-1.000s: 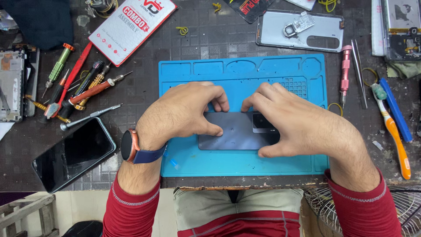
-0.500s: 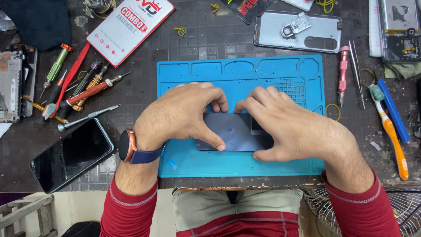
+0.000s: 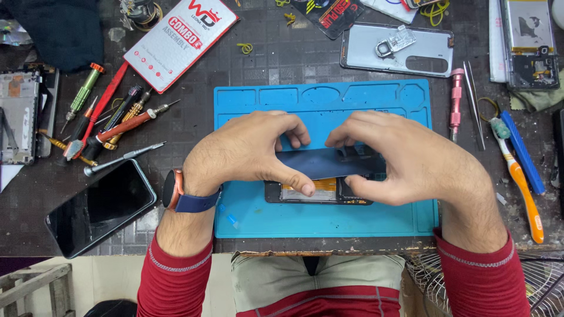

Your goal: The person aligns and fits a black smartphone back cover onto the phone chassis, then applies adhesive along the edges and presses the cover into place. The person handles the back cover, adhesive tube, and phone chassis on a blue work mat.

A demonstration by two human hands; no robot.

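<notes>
Back cover (image 3: pixel 320 162) now lifted off phone (image 3: pixel 317 192), red-white box (image 3: pixel 179 41) upper left

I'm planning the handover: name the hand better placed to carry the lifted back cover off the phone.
Probably right. The right hand grips the dark back cover at its raised end, over the open phone; the left hand only pinches its lower end.

Blue mat (image 3: pixel 247 214); dark blue-grey back cover (image 3: pixel 314 162); orange-handled brush (image 3: pixel 520 188); red striped sleeves (image 3: pixel 176 282)
</notes>
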